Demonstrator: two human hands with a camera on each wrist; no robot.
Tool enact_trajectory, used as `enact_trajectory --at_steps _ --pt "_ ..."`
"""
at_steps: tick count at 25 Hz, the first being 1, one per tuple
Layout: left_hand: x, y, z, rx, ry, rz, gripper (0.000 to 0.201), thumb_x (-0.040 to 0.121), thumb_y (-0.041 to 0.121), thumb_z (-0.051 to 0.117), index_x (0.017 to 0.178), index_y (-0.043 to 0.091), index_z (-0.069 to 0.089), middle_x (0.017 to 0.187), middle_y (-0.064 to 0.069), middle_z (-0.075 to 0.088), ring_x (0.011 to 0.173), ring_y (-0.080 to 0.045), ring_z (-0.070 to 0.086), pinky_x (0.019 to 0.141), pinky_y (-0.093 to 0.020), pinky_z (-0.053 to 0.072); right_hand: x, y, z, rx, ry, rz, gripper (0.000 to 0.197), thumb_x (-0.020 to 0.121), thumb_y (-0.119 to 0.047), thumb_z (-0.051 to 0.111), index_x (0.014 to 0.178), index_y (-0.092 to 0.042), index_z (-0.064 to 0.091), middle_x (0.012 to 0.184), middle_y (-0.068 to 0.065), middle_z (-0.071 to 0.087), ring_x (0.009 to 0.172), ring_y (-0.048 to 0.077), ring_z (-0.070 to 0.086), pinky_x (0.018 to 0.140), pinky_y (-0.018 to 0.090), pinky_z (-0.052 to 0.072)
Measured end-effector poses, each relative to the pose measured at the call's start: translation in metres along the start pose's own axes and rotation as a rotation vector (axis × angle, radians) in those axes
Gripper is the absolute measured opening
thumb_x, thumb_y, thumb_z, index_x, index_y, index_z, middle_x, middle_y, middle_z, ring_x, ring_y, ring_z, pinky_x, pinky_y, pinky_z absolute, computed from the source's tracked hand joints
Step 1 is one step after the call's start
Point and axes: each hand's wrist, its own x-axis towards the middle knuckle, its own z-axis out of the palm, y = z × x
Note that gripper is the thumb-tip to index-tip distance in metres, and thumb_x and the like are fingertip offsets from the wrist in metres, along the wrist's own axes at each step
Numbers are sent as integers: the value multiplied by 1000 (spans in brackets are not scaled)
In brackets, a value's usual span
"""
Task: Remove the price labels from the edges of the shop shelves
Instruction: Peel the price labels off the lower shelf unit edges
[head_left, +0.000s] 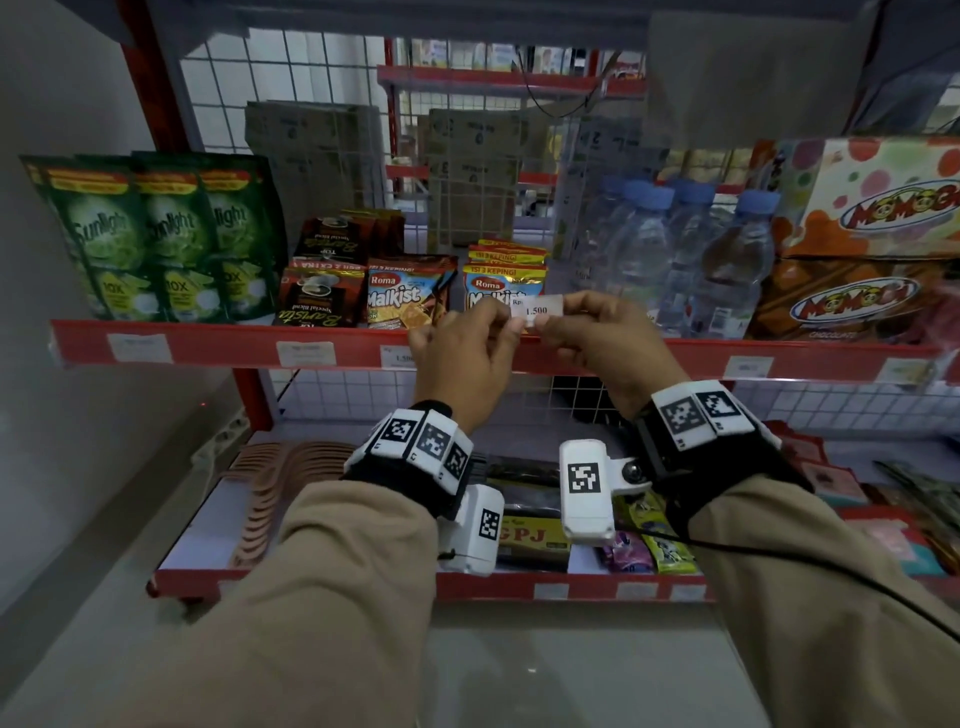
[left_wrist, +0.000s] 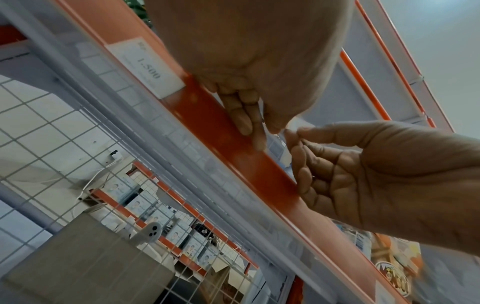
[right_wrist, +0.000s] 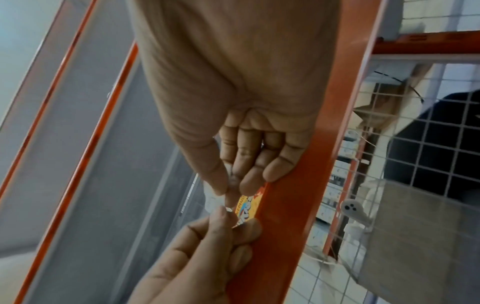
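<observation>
A white price label (head_left: 537, 310) printed "1.500" is held up just above the red shelf edge (head_left: 234, 347), in front of the Malkist packets. My left hand (head_left: 506, 318) pinches its left end and my right hand (head_left: 553, 318) pinches its right end. In the left wrist view only a pale sliver of the held label (left_wrist: 298, 123) shows between the two thumbs. Other labels stay on the edge strip: one (head_left: 139, 347) far left, one (head_left: 305, 353) beside it, another "1.500" label (left_wrist: 145, 67) just left of my left hand, and two (head_left: 748, 367) to the right.
On the shelf stand green Sunlight pouches (head_left: 150, 234), coffee sachets (head_left: 319, 296), Malkist packets (head_left: 402, 293), water bottles (head_left: 691, 260) and Momogi boxes (head_left: 872, 234). A wire mesh backs the shelf. The lower shelf (head_left: 322, 582) holds packets and has several labels on its edge.
</observation>
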Motion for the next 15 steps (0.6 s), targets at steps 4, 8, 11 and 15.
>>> enact_trajectory --at_steps 4,8,11,15 --pt "0 0 0 31 -4 3 17 97 42 44 90 31 53 82 14 60 82 -12 49 75 -27 11 2 0 -8 -233 59 -189 5 86 -11 67 90 -14 65 79 6 67 69 11 59 64 23 48" --pt "0 3 -11 230 -62 143 14 94 39 49 94 26 55 83 16 55 83 -15 50 85 -36 20 5 3 -14 -479 98 -353 4 89 -15 64 89 -18 66 80 -1 69 72 6 61 65 12 45" --pt "3 -1 -25 352 -102 160 10 88 36 54 95 29 53 84 13 60 84 -15 53 84 -35 22 5 10 -5 -601 117 -431 8 89 -14 62 86 -20 65 81 -6 66 73 4 58 64 10 42" --pt "4 -10 -35 231 -151 91 19 83 31 57 101 31 51 78 15 60 84 -10 56 87 -33 22 5 19 3 -745 144 -484 9 89 -20 62 94 -17 70 91 -2 67 84 19 58 78 39 48"
